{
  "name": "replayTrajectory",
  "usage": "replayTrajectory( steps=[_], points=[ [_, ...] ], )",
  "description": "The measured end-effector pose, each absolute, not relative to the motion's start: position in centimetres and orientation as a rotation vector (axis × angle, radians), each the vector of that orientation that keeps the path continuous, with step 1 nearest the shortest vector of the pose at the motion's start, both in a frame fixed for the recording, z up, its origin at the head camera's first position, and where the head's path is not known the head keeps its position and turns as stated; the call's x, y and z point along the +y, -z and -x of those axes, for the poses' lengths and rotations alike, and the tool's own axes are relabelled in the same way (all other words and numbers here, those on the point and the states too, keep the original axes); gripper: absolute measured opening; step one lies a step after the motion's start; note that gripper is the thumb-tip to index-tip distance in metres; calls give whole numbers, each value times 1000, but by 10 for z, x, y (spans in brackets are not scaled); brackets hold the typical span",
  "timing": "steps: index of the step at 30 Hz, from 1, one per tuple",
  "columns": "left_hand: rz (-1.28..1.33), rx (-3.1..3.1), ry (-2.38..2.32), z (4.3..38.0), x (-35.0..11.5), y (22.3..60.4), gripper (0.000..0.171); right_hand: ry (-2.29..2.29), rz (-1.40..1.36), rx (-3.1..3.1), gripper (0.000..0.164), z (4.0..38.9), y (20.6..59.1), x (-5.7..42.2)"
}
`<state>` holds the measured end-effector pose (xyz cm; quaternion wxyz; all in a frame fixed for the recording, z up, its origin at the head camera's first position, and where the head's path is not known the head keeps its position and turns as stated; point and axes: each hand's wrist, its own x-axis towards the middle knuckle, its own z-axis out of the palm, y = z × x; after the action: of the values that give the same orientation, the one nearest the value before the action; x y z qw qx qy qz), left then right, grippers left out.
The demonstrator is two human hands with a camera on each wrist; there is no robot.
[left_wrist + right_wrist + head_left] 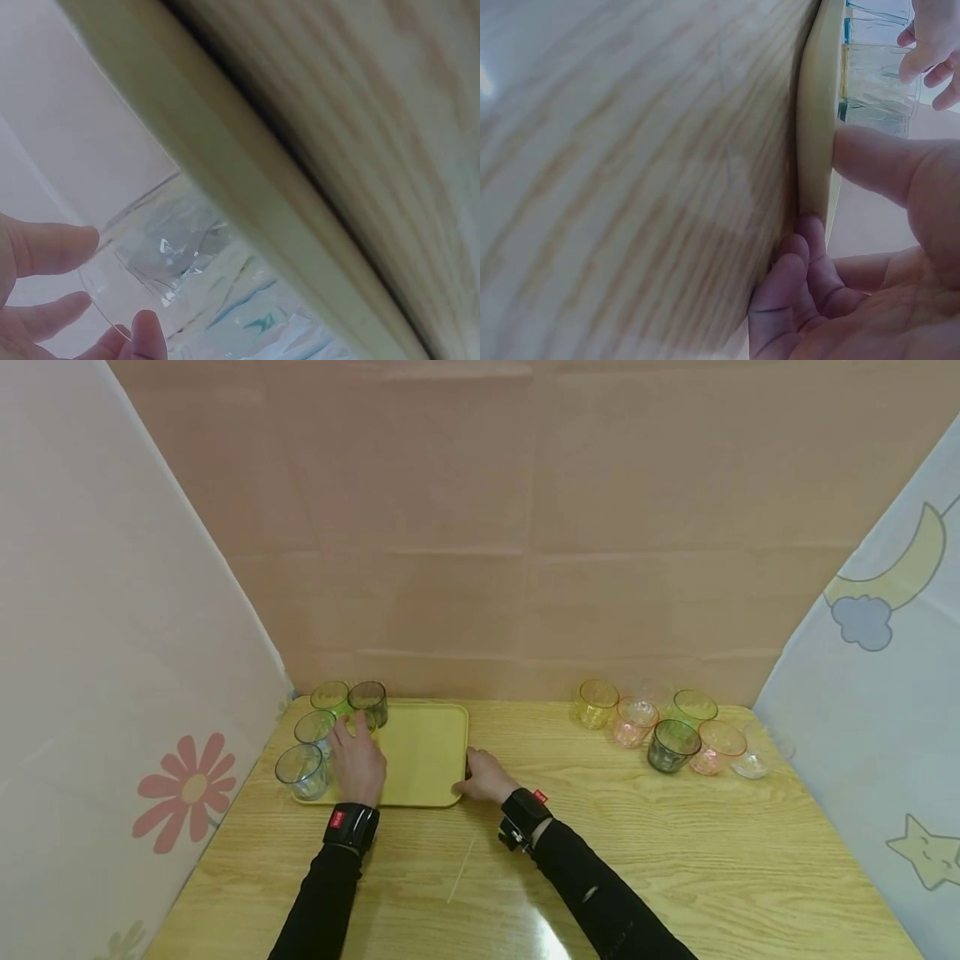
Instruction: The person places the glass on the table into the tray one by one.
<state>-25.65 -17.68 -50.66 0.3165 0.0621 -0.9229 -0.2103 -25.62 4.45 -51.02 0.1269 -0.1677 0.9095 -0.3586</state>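
Wood-grain desk [720,860] | left hand [358,766] pinching glass tumbler [142,277] by rim | right hand [489,779] gripping yellow tray [423,752] by edge | keep tray steady, tumbler upright

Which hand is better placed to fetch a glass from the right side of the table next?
Probably the right hand: though gripping the tray, it is nearer those glasses. The left hand is farther away, among other glasses.
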Motion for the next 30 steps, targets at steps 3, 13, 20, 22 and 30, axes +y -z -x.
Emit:
replayTrajectory(
  steps=[3,13,20,22,30],
  points=[
    [-120,-2426,567,254,-174,506,53,1072,504,2635,39,255,510,46],
    [88,-2346,765,246,-163,503,46,1162,520,2662,57,253,515,61],
    [91,-2405,872,237,-152,503,36,1373,445,2664,55,251,514,83],
    [82,-2441,886,234,-151,504,31,1441,406,2682,50,250,510,92],
    [117,-2631,904,229,-148,505,19,1702,195,2867,37,248,503,134]
  ],
)
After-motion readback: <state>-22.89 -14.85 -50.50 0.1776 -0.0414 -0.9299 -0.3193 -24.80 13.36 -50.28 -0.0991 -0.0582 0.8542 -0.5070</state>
